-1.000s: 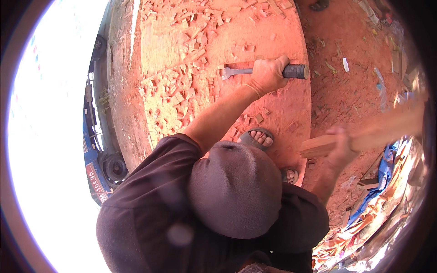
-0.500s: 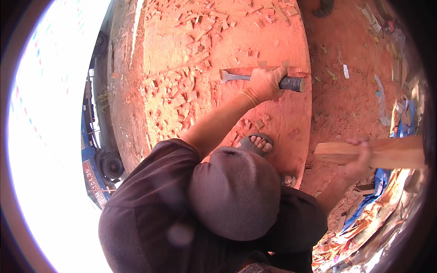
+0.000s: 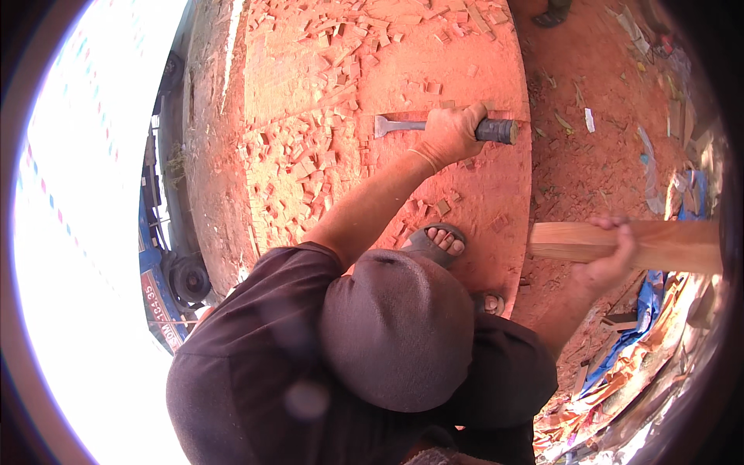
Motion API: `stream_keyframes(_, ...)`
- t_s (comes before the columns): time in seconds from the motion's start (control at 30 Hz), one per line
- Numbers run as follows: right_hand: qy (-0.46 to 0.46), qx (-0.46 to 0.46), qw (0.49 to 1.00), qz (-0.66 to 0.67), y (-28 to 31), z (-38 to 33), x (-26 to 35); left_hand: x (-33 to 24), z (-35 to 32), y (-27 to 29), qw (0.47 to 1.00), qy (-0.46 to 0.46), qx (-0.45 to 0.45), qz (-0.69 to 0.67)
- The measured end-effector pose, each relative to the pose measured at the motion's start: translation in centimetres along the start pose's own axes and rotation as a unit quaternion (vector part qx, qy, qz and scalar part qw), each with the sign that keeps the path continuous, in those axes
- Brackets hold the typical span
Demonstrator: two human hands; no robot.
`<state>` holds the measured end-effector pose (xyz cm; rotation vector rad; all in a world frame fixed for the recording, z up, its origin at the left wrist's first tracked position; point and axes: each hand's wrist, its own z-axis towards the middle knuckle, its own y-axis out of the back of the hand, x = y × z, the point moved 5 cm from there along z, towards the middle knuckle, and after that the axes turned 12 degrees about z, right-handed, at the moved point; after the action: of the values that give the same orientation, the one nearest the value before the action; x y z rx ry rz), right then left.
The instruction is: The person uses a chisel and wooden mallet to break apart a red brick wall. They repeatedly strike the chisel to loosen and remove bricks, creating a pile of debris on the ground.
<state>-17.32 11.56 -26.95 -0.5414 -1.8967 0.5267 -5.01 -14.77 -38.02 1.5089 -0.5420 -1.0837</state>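
Where the left hand (image 3: pixel 453 133) grips, a chisel (image 3: pixel 494 131) protrudes.

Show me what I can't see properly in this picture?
1. Head view: the middle of the chisel, hidden inside the left hand.
2. Head view: the far end of the wooden piece, lost in the dark right rim.
3. Head view: the fingertips of the right hand, blurred.
4. Head view: whoever wears the dark shoe, cut off by the top edge.
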Motion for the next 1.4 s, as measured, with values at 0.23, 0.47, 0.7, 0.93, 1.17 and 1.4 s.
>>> stream_keyframes(0.23,-0.064,0.204,0.849,-0.483,7.3,-3.1,-6.4,-1.0,-0.9,-1.5,0.998,0.004,0.053,0.025)
stream_keyframes(0.47,-0.036,-0.023,0.998,-0.053,1.2,1.3,-0.7,-0.7,-0.4,-2.7,0.995,0.001,0.098,0.027)
stream_keyframes(0.7,-0.154,0.177,0.833,-0.501,7.0,-2.2,-8.3,-0.1,-0.3,-1.8,0.992,-0.022,0.115,0.049)
stream_keyframes(0.93,-0.043,0.047,0.984,-0.169,5.0,0.0,-4.1,1.2,-0.5,-1.3,0.999,0.001,-0.025,0.038)
stream_keyframes(1.17,-0.100,0.202,0.842,-0.491,8.8,-4.7,-9.3,1.4,-1.1,2.3,0.999,-0.017,0.044,0.012)
stream_keyframes(1.4,-0.209,-0.059,0.915,-0.340,17.3,-7.8,-3.9,-5.3,-2.8,6.2,0.993,-0.118,0.001,0.017)
